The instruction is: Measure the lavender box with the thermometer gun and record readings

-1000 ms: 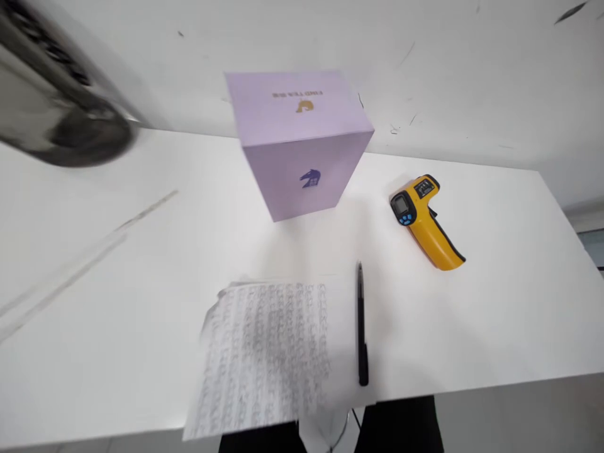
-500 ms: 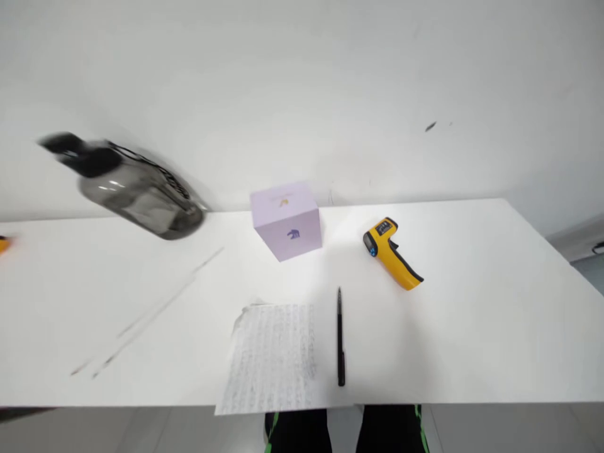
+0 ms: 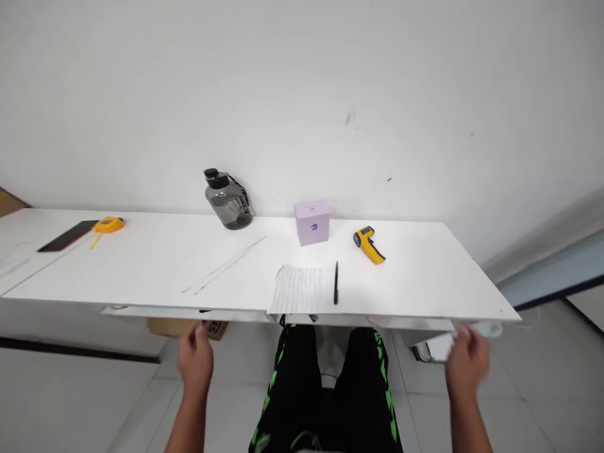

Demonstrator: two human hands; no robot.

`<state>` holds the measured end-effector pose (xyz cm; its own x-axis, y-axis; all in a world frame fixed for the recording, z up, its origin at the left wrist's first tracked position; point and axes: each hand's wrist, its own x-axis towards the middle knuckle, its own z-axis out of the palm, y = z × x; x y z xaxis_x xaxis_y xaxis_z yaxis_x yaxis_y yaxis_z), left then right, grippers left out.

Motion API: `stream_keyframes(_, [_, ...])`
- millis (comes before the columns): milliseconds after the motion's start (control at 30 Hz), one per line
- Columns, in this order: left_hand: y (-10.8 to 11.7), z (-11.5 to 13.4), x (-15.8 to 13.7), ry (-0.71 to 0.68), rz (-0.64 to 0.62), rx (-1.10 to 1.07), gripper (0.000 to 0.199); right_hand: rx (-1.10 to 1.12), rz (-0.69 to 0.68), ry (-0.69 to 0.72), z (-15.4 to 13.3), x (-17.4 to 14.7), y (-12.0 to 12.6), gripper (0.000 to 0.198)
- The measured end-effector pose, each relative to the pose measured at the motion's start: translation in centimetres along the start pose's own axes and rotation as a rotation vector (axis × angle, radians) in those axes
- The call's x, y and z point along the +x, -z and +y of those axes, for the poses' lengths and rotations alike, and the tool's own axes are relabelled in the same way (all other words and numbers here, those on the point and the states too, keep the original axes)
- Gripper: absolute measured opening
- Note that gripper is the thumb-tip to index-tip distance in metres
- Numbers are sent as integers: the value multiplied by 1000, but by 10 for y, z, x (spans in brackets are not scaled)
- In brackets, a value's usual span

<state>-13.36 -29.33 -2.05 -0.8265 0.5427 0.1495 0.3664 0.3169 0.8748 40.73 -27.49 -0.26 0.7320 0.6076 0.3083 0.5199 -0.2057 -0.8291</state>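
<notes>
My left hand (image 3: 195,357) is in front of the table's front edge with its fingers curled closed; nothing shows in it. On the other side of my legs, my right hand (image 3: 467,360) is closed too, slightly blurred, and no held thing shows. A handwritten sheet of paper (image 3: 297,289) lies at the front edge of the white table (image 3: 415,283), with a black pen (image 3: 336,283) just right of it. Behind them stands a lilac box (image 3: 312,225). A yellow infrared thermometer (image 3: 369,245) lies to its right. Both hands are apart from these things.
A dark water bottle (image 3: 229,202) stands near the wall. Further left lie a yellow tape measure (image 3: 109,224) and a dark flat strip (image 3: 68,236). Under the table is a cardboard box (image 3: 172,326). A whitish object (image 3: 488,328) shows behind my right hand.
The view has drawn back, so more of the table and my legs shows. Both my hands have come into view, low on either side. The things on the table seem to stay in place.
</notes>
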Motion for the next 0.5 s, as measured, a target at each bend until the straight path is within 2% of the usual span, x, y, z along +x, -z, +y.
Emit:
stream_keyframes(67, [-34, 61, 41, -127, 22, -180, 42, 57, -131, 73, -41, 24, -50, 58])
stream_keyframes(100, [-56, 92, 54, -224, -69, -269, 47, 8, -254, 155, -63, 36, -76, 59])
stream_keyframes(167, [-105, 150, 66, -351, -369, -379, 67, -216, -442, 285, -106, 56, -125, 67])
stream_keyframes(233, [-153, 192, 66, -390, -626, -384, 98, -424, -545, 287, -137, 67, -164, 79])
stream_keyframes(300, [-191, 217, 65, -377, -773, -321, 125, -541, -599, 253, -151, 68, -190, 80])
stream_keyframes(367, [-216, 229, 67, -358, -820, -281, 140, -584, -633, 235, -152, 63, -204, 62])
stream_keyframes(433, [-231, 234, 73, -376, -825, -267, 141, -589, -621, 252, -145, 58, -210, 53])
stream_keyframes(500, [-239, 235, 79, -392, -839, -287, 137, -581, -615, 290, -139, 56, -210, 53])
